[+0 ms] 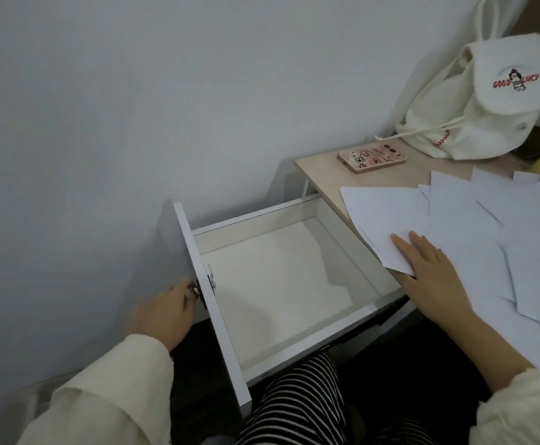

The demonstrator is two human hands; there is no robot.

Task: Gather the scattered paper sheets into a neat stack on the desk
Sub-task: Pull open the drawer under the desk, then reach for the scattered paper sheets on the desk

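Under and beyond the right hand (429,268), the paper sheets (474,226) lie fanned and overlapping on the surface (323,170). Their edges sit at differing angles, and some corners overhang the near edge. No squared stack visible.

Right hand: fingers straight, palm down, resting flat on the nearest sheets by the surface's corner; it grips nothing.

Left hand (166,313): well apart from the sheets, fingers curled about the knob (194,289) on the front of the drawer (278,284), which stands pulled out between the two hands.

Beyond the right hand, farther back on the surface: a phone (372,156) in a pink case. Past that, a cream backpack (493,101) against the wall.

Judgement: task at its start. Nothing gathered as far as shown. All sheets remain to be drawn together, edges squared, and the stack set down. Sheets run out of frame to the right of the right hand, so their count cannot be told.
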